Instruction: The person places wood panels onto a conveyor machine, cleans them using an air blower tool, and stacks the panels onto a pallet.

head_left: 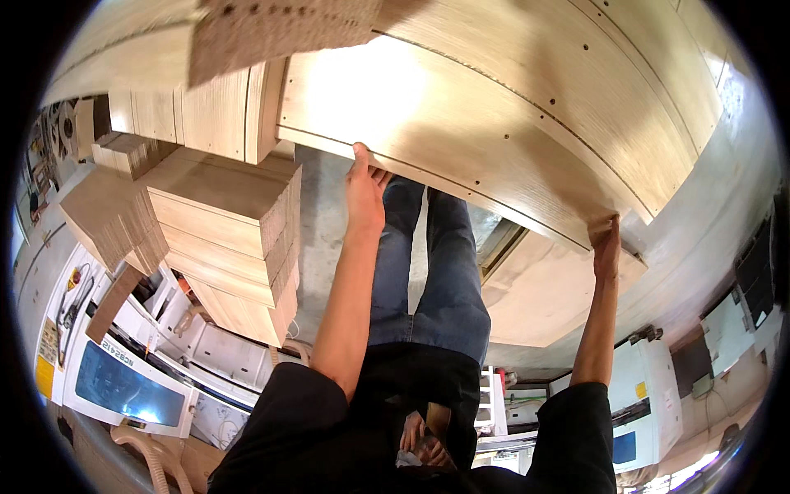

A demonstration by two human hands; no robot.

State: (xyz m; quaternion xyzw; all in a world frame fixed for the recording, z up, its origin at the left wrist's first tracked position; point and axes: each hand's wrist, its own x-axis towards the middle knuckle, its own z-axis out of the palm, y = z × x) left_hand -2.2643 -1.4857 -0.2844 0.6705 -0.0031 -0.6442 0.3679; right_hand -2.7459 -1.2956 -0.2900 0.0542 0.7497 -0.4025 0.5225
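A long pale wood-grain board [395, 123] with small drilled holes lies in front of me, on top of a stack. My left hand [364, 193] is closed on its near long edge, thumb up against the edge and fingers curled below it. At the board's right end, my right hand [606, 240] is closed around the near corner, its fingers partly hidden by the board. Behind this board lies a similar drilled board [568, 90], a dark seam between the two.
On the left stand stacks of wood-grain panels [214, 222] and shorter pieces. A brown ridged-edge stack [280, 33] juts in at top left. A pale panel [543, 288] lies low to the right. White machines, one with a blue window [127, 387], stand behind me on grey floor.
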